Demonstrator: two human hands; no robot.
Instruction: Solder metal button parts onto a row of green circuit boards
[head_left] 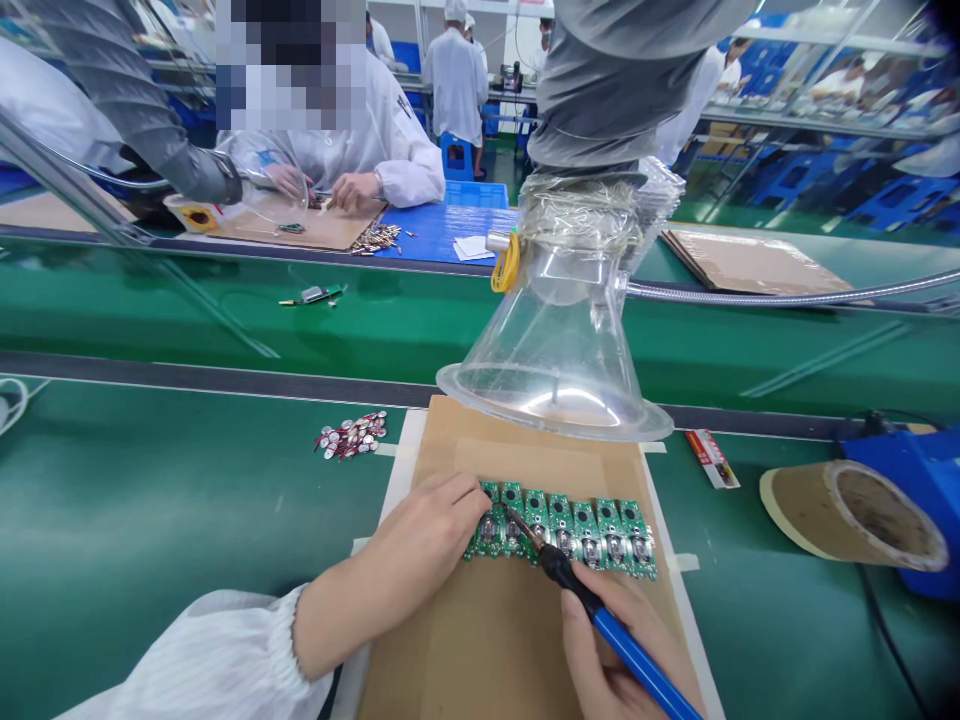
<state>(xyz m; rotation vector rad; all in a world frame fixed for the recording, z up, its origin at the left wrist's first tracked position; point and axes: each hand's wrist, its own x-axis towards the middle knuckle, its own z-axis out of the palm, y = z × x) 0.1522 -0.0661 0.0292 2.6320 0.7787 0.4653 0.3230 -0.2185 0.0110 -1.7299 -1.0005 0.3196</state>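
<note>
A row of several small green circuit boards [559,512] lies side by side on a brown cardboard sheet [480,640]. My right hand [622,640] grips a soldering iron [634,650] with a blue handle, its tip touching or just above the boards near the row's left end. At that end my left hand [431,525] has its fingers closed together over the leftmost board; whatever they pinch is hidden, though a thin dark strand seems to show by the fingertips. Off to the left sits a pile of small round silver parts with red wires [352,436].
A clear fume hood [555,370] on a grey duct hangs just beyond the boards. On the right are a brown cardboard roll [847,510], a blue device [915,480] and a small red-and-white packet [711,460]. Across the green conveyor [375,340] a co-worker [337,150] handles parts.
</note>
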